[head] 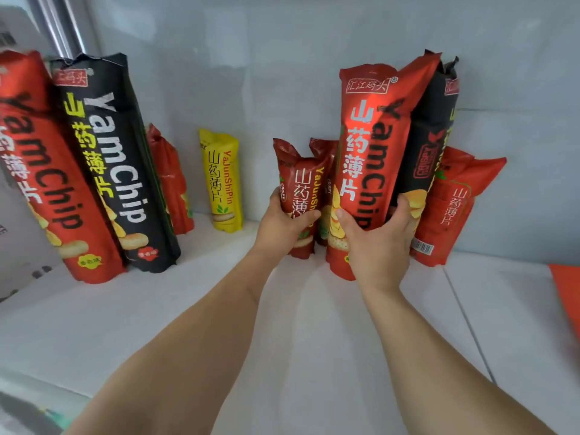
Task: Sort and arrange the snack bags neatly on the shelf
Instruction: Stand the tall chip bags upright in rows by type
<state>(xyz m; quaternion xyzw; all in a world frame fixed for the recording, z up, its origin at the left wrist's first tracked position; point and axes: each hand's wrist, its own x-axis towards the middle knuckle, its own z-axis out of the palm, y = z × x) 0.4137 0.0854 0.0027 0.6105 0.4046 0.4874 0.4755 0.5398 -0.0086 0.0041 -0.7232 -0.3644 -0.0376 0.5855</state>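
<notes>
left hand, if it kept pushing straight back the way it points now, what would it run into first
The left hand grips a small red bag. Straight behind sits another small red bag, then probably the grey back wall; depth is hard to judge.

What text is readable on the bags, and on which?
"YamChip", "山药薄片": tall red bag in right hand.
"YaJunShiPin", "山药薄片": yellow bag.
"山药薄片", "CRISPY": small red bag in left hand.
"YamChip": black bag at left.
Barcode digits on right red bag: too small.
</notes>
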